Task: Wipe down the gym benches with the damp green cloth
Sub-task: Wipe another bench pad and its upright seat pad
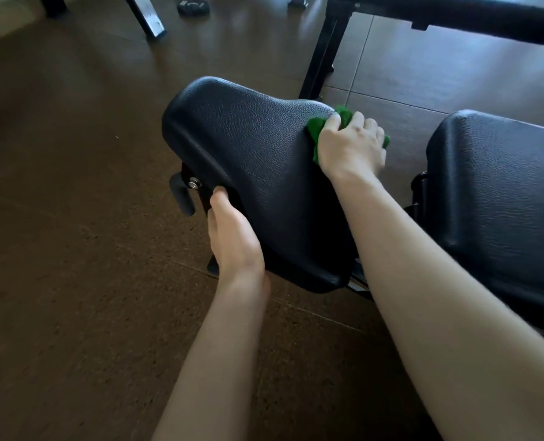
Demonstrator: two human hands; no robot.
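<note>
A black padded bench seat [251, 160] fills the middle of the view, tilted up toward its far left end. My right hand [352, 144] presses the green cloth [316, 127] against the seat's far right edge, and the cloth is bunched under my fingers. My left hand [232, 237] grips the seat's near left edge, with the fingers curled underneath it. The black back pad [500, 198] of the same bench lies to the right, across a gap.
An adjustment knob [181, 194] sticks out below the seat's left side. A black metal frame [324, 55] stands behind the bench, another black post [145, 15] at the top left, and a small weight plate [193, 7] lies on the brown floor.
</note>
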